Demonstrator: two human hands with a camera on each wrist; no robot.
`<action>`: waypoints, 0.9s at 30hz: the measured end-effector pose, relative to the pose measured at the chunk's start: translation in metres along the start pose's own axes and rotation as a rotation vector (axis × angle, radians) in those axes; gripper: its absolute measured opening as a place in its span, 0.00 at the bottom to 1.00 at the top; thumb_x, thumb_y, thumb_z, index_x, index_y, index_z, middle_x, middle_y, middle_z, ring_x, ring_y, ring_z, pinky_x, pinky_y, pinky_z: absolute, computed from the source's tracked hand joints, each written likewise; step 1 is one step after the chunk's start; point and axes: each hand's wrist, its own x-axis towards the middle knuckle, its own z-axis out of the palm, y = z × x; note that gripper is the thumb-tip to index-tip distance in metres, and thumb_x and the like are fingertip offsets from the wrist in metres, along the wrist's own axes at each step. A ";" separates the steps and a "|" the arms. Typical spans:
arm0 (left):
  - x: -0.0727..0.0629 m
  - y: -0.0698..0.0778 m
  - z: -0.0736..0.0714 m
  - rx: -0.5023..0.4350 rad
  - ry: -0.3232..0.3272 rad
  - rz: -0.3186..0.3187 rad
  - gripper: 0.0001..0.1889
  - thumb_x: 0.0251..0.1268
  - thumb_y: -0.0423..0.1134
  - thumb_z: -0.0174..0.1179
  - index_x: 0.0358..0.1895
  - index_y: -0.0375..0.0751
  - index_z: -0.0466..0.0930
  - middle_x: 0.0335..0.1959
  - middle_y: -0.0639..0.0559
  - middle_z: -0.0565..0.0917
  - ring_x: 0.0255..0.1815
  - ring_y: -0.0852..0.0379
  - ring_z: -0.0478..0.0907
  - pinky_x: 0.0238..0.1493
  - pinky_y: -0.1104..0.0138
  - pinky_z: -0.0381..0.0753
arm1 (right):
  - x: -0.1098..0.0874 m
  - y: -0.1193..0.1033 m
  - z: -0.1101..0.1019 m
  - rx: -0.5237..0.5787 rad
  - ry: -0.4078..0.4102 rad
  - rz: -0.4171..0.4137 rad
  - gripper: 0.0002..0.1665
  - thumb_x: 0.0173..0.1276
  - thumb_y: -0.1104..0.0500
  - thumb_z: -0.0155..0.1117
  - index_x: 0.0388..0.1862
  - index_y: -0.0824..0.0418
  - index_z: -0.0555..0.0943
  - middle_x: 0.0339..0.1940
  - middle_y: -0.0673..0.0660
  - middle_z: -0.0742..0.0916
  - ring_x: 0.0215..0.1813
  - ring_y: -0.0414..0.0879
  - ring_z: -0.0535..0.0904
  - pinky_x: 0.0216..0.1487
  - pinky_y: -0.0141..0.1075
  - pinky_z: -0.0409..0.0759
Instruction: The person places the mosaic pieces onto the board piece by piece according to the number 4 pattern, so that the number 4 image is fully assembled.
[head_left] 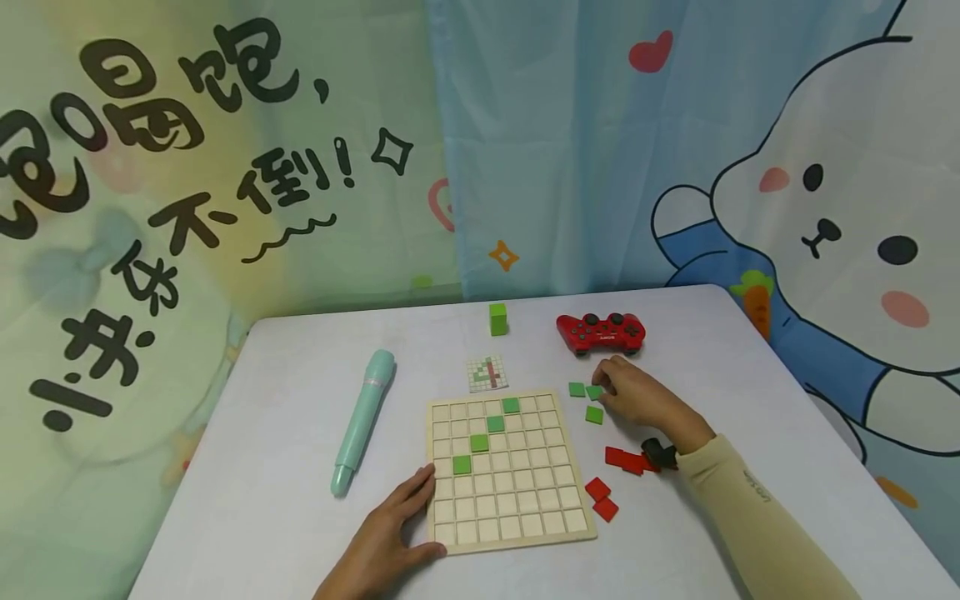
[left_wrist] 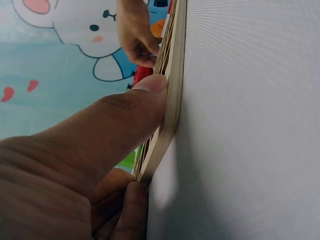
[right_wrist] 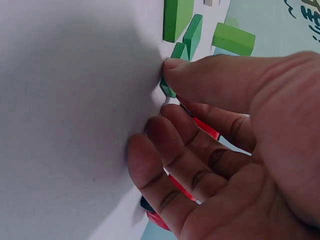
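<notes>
A square wooden grid board (head_left: pixel 517 505) lies on the table, with several green tiles (head_left: pixel 478 443) in a diagonal row of its cells. My left hand (head_left: pixel 390 533) holds the board's near left corner, thumb (left_wrist: pixel 145 95) on the front edge and fingers at the left edge. To the right of the board, my right hand (head_left: pixel 633 396) pinches a small green square tile (right_wrist: pixel 169 86) between thumb and forefinger, low over the table. Two more green tiles (head_left: pixel 594 415) lie close beside it. The right hand's other fingers are bent near the tabletop.
Several red tiles (head_left: pixel 598 489) lie right of the board, some by the right wrist. Behind the board are a small printed pattern card (head_left: pixel 487 373), a green block (head_left: pixel 498 319) and a red game controller (head_left: pixel 601 333). A mint-green tube-shaped object (head_left: pixel 363 423) lies to the left.
</notes>
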 end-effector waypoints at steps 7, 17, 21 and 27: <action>0.001 0.001 -0.001 -0.007 -0.018 -0.006 0.50 0.55 0.51 0.81 0.79 0.34 0.69 0.85 0.48 0.66 0.84 0.40 0.66 0.78 0.47 0.76 | -0.003 0.001 0.002 -0.014 0.014 -0.001 0.12 0.75 0.64 0.68 0.52 0.65 0.80 0.48 0.59 0.81 0.49 0.50 0.77 0.58 0.48 0.85; 0.000 0.000 -0.001 -0.012 -0.025 -0.012 0.50 0.56 0.52 0.80 0.79 0.35 0.68 0.86 0.49 0.65 0.84 0.40 0.65 0.78 0.46 0.75 | -0.009 -0.002 -0.001 -0.020 0.004 0.035 0.15 0.76 0.59 0.67 0.55 0.67 0.79 0.48 0.61 0.79 0.49 0.51 0.76 0.53 0.45 0.84; -0.001 0.000 -0.001 -0.012 -0.025 -0.010 0.50 0.56 0.53 0.80 0.80 0.36 0.68 0.86 0.49 0.65 0.84 0.39 0.66 0.78 0.45 0.75 | -0.013 -0.007 -0.003 0.023 0.024 0.043 0.16 0.76 0.58 0.67 0.56 0.67 0.79 0.53 0.64 0.81 0.53 0.53 0.79 0.58 0.50 0.87; 0.000 0.001 0.000 -0.008 -0.012 -0.004 0.49 0.56 0.51 0.81 0.79 0.35 0.69 0.85 0.49 0.66 0.84 0.40 0.66 0.78 0.47 0.75 | -0.016 -0.027 0.000 0.126 0.057 0.002 0.16 0.76 0.58 0.70 0.55 0.64 0.80 0.55 0.63 0.82 0.52 0.51 0.81 0.51 0.42 0.87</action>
